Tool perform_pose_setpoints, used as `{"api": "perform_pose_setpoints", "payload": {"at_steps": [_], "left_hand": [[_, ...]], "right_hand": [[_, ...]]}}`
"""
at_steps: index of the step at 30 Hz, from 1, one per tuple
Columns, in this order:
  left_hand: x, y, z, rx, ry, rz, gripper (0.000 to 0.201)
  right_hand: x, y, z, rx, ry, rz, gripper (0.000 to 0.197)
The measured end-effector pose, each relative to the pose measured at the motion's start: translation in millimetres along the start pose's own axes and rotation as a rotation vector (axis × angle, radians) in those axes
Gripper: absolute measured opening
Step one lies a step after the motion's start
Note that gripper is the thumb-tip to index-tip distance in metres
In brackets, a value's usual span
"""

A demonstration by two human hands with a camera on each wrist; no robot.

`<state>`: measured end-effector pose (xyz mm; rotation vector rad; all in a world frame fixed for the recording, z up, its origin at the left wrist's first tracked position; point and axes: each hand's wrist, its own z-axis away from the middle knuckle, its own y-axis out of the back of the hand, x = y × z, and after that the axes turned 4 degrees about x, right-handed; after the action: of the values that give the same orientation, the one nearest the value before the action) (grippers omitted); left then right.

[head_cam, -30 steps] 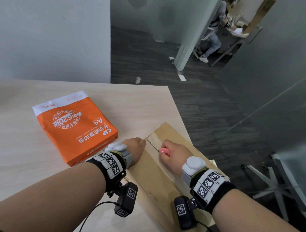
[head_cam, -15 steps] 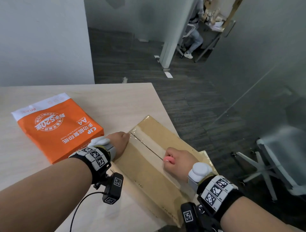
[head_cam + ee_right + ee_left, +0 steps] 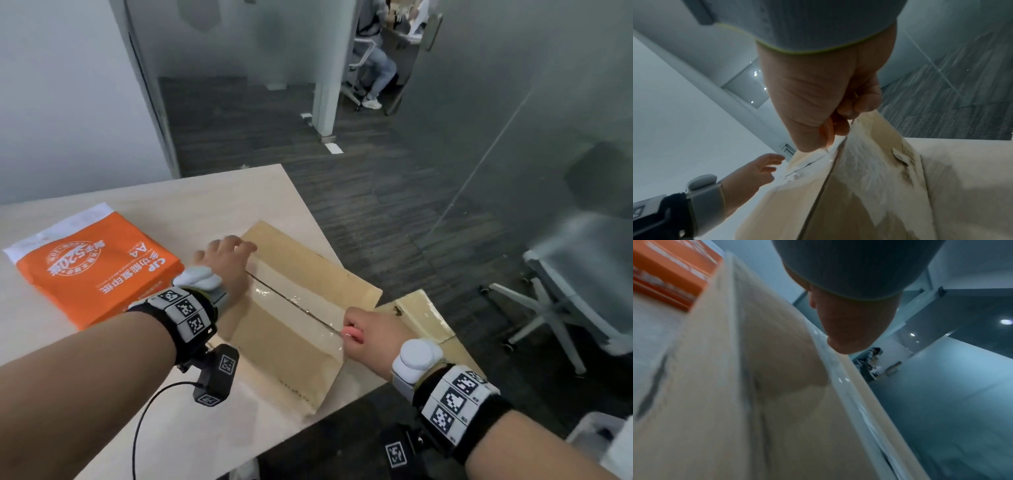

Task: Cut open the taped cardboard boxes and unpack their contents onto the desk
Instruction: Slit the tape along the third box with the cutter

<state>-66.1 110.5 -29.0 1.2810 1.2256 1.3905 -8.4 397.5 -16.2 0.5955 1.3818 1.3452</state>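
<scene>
Bench: the pale wood-grain bench [image 3: 178, 202] fills the lower left of your head view; its corner points toward the upper middle of the frame.
Box: the flat brown cardboard box [image 3: 291, 356] lies on the bench at centre frame, turned at an angle, its near right corner past the bench edge. A strip of clear glossy tape [image 3: 294, 291] runs along its top seam, with a dark slit line down the middle of it from upper left to lower right.
Paper pack: the orange and white wrapped ream of A4 paper [image 3: 92, 267] lies flat at the left of the frame, just beside the box.
Second piece of cardboard: a brown flap or panel [image 3: 421, 315] shows right of the box behind your right hand; whether it belongs to the same box cannot be told.
Left hand: your left hand [image 3: 227, 263] rests on the box's upper left end, fingers straight and spread, holding nothing.
Right hand: your right hand [image 3: 373, 334] is curled into a fist round a small pink-handled cutter [image 3: 351, 333] at the lower right end of the slit. The right wrist view shows the pink handle [image 3: 828, 129] between your fingers, at the taped seam.
Blade: too small to make out.
Office chair: a grey chair [image 3: 582, 267] stands on the dark floor at the right edge.
</scene>
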Motion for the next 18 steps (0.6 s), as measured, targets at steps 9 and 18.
{"api": "perform_pose_setpoints", "payload": {"at_steps": [9,18], "left_hand": [[121,-21,90,-0.203,-0.408,0.047,0.044],[123,-22,104,-0.279,-0.411,-0.090,0.066]], "right_hand": [[40,-16,40,0.060,0.023,-0.160,0.008],[64,-33,66,0.084,-0.100,-0.509,0.013]]}}
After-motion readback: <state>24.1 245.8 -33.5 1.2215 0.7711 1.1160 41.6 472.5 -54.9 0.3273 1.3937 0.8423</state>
